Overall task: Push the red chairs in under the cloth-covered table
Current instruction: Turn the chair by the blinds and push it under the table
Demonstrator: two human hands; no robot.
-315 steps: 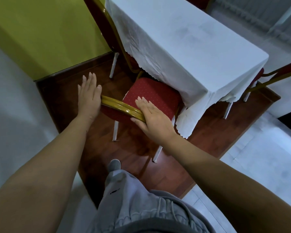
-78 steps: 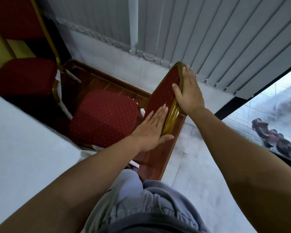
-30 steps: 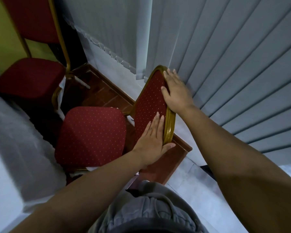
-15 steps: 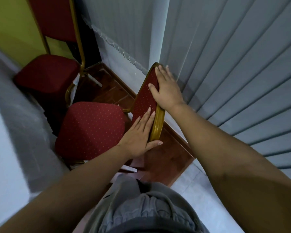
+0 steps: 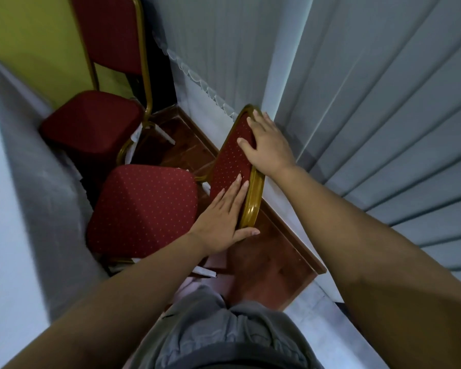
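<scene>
The nearer red chair has a dotted seat [image 5: 144, 209] whose left edge meets the hanging white tablecloth [image 5: 24, 182]. Its gold-framed backrest [image 5: 229, 161] stands on the right, close to the blinds. My left hand [image 5: 221, 217] presses flat against the padded front of the backrest, fingers straight, thumb under the frame's near corner. My right hand [image 5: 266, 145] holds the top rim, thumb on the red front and fingers over the gold frame. A second red chair [image 5: 91, 121] stands farther along the table, its seat partly under the cloth.
Grey vertical blinds [image 5: 357, 102] hang right behind the backrest. Both chairs stand on a raised wooden platform [image 5: 272, 262] whose edge drops to pale floor tiles at lower right. A yellow-green wall [image 5: 32, 35] closes the far left. My grey trousers [image 5: 224, 328] fill the bottom.
The view has swung and the second chair has come more into sight. Both hands keep the same hold on the backrest. The chair's seat lies close against the cloth.
</scene>
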